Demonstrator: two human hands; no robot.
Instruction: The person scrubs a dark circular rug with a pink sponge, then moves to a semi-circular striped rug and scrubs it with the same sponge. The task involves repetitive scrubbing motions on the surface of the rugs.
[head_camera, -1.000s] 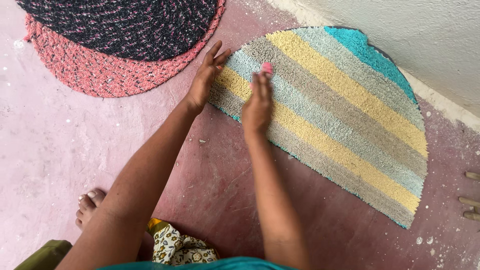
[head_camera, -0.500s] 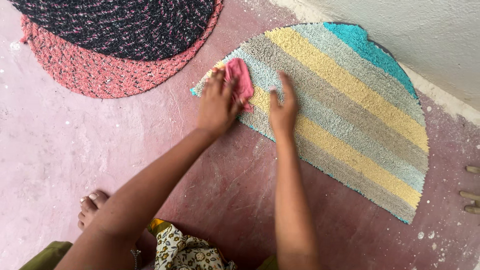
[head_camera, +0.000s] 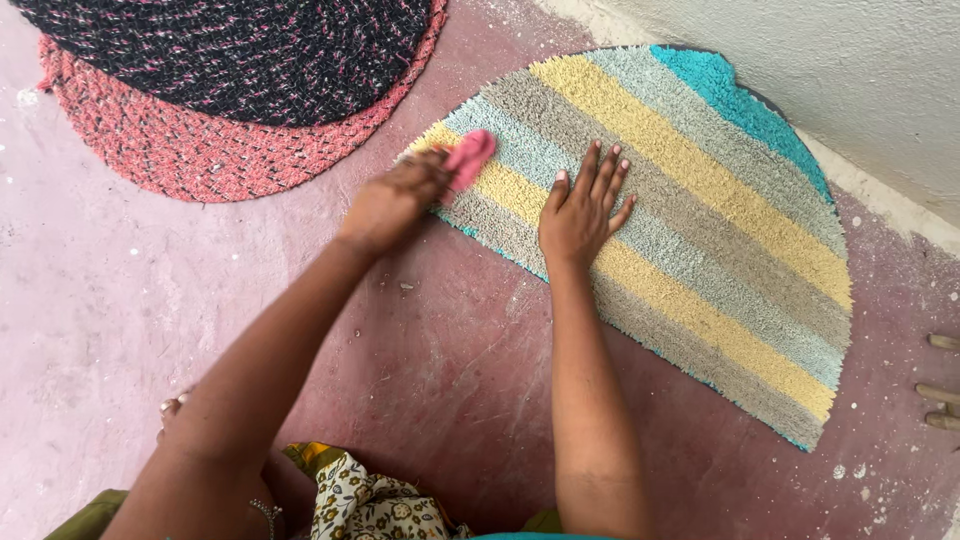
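I see the left hand (head_camera: 392, 200) at centre-left of the frame, fingers curled closed around a pink cloth (head_camera: 468, 156). The cloth protrudes from the fingertips and touches the left tip of the mat (head_camera: 690, 240), on the yellow and pale blue stripes.

The right hand (head_camera: 583, 205) lies just right of the cloth, near frame centre. Its fingers are open, spread and pressed flat, palm down, on the mat pile. It grips nothing. The two hands are near each other but apart.

The mat is a half-round shag piece with diagonal stripes in turquoise, grey, yellow and pale blue. It occupies the centre and right of the frame. Its curved edge runs close to the wall (head_camera: 830, 70) at upper right; its straight edge faces the lower left.

A round braided rug (head_camera: 230, 90), dark in the middle with a pink-red border, lies at upper left, apart from the mat.

Both lie on a worn pink-red floor (head_camera: 430, 340). Toes (head_camera: 172, 407) show at lower left beside the left forearm. Patterned fabric (head_camera: 375, 505) shows at the bottom edge.
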